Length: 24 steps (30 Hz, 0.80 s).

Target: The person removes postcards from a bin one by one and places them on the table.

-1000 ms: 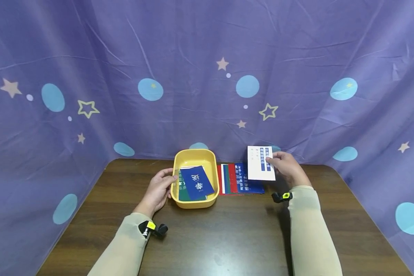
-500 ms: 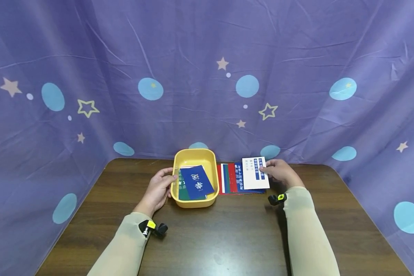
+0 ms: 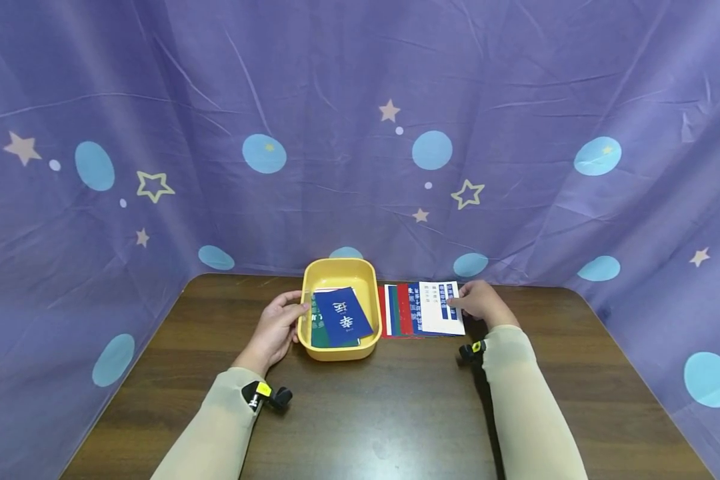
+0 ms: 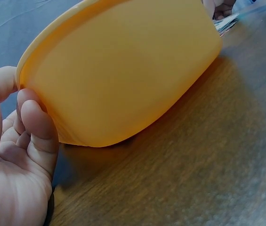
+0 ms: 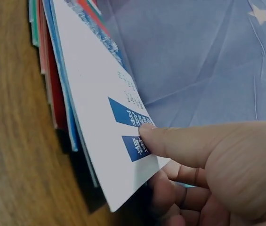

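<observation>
My left hand [image 3: 275,331] pinches the left rim of a yellow plastic tub [image 3: 339,355]; in the left wrist view the thumb is at the rim and fingertips press the outer wall [image 4: 123,80]. Inside the tub lie a blue card [image 3: 343,317] with white characters, a green card [image 3: 319,333] and a white edge beneath. My right hand [image 3: 485,303] pinches a white card [image 5: 95,103] with blue printed bars by its right edge, thumb on top. That card lies over the right end of a fanned row of cards [image 3: 403,313], red, white, green and blue.
The brown wooden table [image 3: 366,413] spreads in front of the tub and cards. A purple curtain [image 3: 348,200] with stars and blue ovals hangs right behind them and along both sides.
My right hand has moved left and down, bringing the white card from above onto the right end of the card row. The left hand and the tub have stayed in place.
</observation>
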Tool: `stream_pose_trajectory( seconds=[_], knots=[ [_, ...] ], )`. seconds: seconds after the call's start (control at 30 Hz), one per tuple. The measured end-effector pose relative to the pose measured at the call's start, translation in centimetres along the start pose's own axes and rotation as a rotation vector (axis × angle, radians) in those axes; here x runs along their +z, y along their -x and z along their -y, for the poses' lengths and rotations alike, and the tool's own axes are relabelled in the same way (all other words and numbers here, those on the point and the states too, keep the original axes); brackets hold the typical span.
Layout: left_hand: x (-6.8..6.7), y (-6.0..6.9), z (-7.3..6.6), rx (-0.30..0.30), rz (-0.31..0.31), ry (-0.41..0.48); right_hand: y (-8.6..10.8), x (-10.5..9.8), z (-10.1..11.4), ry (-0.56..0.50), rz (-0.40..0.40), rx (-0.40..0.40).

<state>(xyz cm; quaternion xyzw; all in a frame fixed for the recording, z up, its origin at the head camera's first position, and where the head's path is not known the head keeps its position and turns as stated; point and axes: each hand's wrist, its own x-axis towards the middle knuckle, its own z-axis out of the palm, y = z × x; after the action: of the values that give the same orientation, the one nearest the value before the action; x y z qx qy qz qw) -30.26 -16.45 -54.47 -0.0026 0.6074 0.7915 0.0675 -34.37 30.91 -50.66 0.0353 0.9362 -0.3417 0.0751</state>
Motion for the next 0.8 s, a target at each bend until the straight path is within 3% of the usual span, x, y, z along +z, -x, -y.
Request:
stream_pose_trajectory(
  seconds=[0.3, 0.53, 0.6, 0.7, 0.8],
  knots=[
    [0.0, 0.1, 0.0, 0.000, -0.001, -0.001, 0.1, 0.2, 0.5, 0.058, -0.021, 0.030],
    [0.0, 0.1, 0.1, 0.004, 0.002, 0.003, -3.4, 1.4, -2.6, 0.113, -0.064, 0.026],
    [0.0, 0.1, 0.1, 0.003, 0.001, 0.004, -3.6, 1.4, -2.6, 0.108, -0.051, 0.037],
    [0.1, 0.1, 0.1, 0.002, 0.001, -0.002, -4.5, 2.1, -3.9, 0.114, -0.093, -0.013],
    [0.0, 0.1, 0.0, 0.007, 0.002, -0.005, -3.3, 1.8, -2.4, 0.115, -0.101, -0.034]
  ],
)
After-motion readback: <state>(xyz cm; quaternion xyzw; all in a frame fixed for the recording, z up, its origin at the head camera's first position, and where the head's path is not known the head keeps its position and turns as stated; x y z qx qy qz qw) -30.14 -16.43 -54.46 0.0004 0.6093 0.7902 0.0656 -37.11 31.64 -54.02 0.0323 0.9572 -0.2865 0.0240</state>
